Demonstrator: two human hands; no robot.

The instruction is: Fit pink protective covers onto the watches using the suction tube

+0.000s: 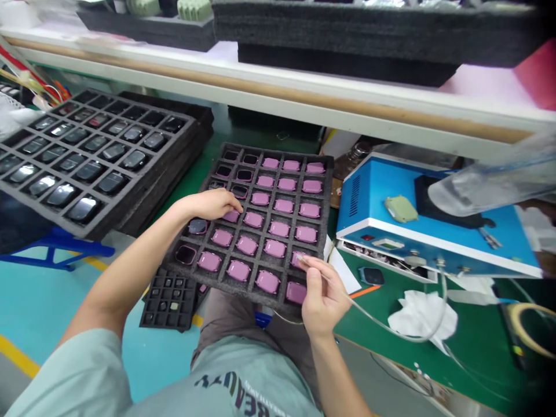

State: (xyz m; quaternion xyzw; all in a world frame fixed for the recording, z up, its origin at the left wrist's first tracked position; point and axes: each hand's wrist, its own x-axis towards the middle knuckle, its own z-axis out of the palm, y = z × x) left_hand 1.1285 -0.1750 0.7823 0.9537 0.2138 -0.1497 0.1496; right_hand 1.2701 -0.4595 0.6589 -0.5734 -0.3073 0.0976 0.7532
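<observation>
A rounded purple casing sits in its cell beneath the bunched fingertips of our left hand; we cannot tell whether they grip it. Our right hand pinches a thin, pale cord, its tip seemingly at another casing. Around them spreads a coarse, dark foam tray.

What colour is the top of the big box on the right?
The box top is bright blue; it shows best in the head view.
</observation>
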